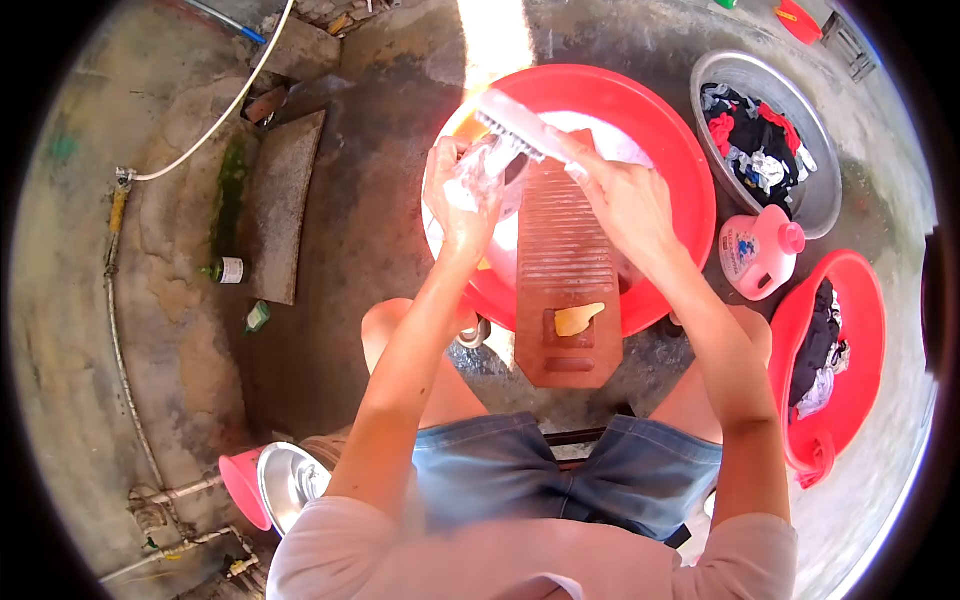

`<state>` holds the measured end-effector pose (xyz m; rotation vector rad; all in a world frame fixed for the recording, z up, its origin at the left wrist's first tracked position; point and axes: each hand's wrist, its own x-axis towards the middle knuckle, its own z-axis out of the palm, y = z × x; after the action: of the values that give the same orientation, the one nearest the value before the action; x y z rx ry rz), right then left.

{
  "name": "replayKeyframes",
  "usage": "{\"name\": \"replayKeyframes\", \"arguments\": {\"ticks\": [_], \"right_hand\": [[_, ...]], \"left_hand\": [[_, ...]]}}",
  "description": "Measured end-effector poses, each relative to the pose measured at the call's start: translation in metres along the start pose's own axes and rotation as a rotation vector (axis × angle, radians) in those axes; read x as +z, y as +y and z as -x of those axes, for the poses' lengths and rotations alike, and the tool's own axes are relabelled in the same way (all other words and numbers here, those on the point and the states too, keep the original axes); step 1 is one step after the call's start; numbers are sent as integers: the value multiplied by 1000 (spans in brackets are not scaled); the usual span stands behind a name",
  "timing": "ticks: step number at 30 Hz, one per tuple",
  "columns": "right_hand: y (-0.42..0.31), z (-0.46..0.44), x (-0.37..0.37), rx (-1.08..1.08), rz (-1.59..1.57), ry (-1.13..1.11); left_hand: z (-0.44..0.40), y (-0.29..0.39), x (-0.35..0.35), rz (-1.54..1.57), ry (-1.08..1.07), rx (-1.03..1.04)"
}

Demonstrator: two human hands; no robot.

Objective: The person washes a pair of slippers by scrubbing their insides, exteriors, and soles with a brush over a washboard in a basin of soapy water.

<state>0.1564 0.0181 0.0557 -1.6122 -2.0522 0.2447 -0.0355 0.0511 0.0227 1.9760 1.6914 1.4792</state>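
My right hand (630,205) is closed around the handle of a pale pink scrub brush (520,122), bristles facing down. They touch or nearly touch a wet, soapy white cloth (478,165) gripped in my left hand (462,205); the cloth's exact kind is hard to make out. Both hands are above a large red basin (690,170) holding sudsy water. A brown washboard (565,245) leans in the basin, its lower end resting over the near rim. On that end lies a yellow piece of soap (578,319).
To the right stand a metal basin (825,190) of clothes, a pink detergent jug (760,252) and a red tub (862,330) with more clothes. At left are a green bottle (228,270), a stone slab (285,210) and a white hose (225,115). A metal bowl (285,480) sits lower left.
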Motion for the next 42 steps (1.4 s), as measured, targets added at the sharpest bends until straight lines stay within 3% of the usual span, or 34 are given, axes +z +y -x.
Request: {"name": "replayKeyframes", "arguments": {"ticks": [2,5,6,9,11,13,16,17,20,23,27,30,33,34,37,42], "right_hand": [[10,-4,-3,115,-18,-45],[-16,21,5,-194,-74,41],[-13,20,7,-179,-80,43],[6,-5,-12,123,-24,-76],[-6,8,-2,-31,-78,24],[-18,19,-3,-64,-71,-64],[12,-9,-9,145,-64,-37],[7,-5,-10,91,-81,-26],[-14,19,3,-83,-62,3],[13,-10,-5,151,-121,7],[-11,13,-3,40,-184,-28],[4,-2,-2,168,-236,-11],[-10,6,0,113,-311,62],[-14,13,12,-12,-305,95],[-13,5,9,55,-177,-44],[15,-9,33,282,-476,126]], "left_hand": [[2,6,-3,-12,5,45],[0,2,0,32,7,53],[-1,6,1,140,55,45],[-2,-2,-2,-260,-48,347],[-3,-1,2,-224,-9,282],[-2,-8,2,-155,24,153],[4,-13,3,-142,29,260],[1,-12,6,-121,27,282],[2,-10,5,71,5,181],[3,-8,1,292,-53,53],[2,-6,5,388,-83,-185],[5,-14,9,493,-119,-290],[4,-16,16,709,-67,-431],[7,-16,17,789,-85,-477],[16,-9,23,1015,-102,-503],[17,-3,23,1127,-89,-574]]}}
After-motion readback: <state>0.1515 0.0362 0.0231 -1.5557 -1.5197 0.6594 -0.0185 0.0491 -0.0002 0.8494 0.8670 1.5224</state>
